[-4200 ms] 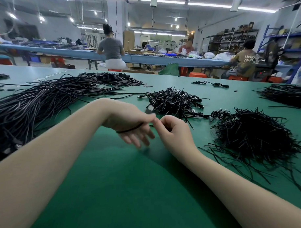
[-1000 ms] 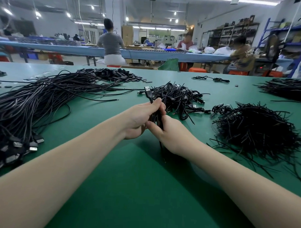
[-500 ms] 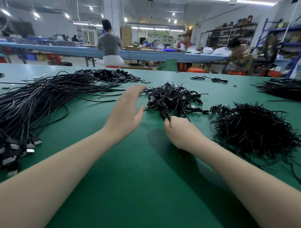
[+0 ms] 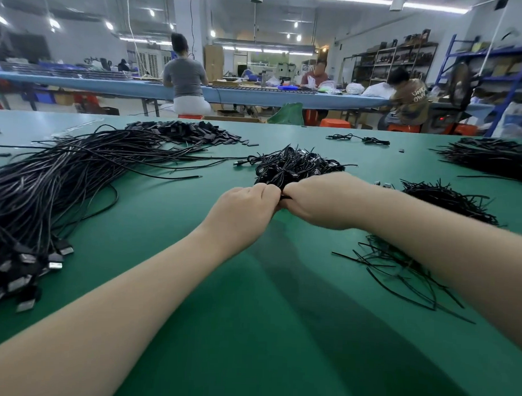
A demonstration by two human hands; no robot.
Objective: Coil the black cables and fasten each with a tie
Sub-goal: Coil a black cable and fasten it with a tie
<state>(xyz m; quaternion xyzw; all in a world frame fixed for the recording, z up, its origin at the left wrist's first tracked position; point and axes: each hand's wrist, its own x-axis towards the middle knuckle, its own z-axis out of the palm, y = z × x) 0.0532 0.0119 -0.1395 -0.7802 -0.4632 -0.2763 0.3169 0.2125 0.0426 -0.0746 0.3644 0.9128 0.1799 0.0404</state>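
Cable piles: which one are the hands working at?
The middle pile of coiled bundles, just beyond both hands: left hand, right hand. The long loose cables lie far left, the short ties right, and another pile far right.

On the green matted table (image 4: 249,330), the long loose black cables (image 4: 62,179) sprawl at nine o'clock, the heap of coiled black cables (image 4: 293,166) at twelve, the thin black ties (image 4: 449,201) at two.
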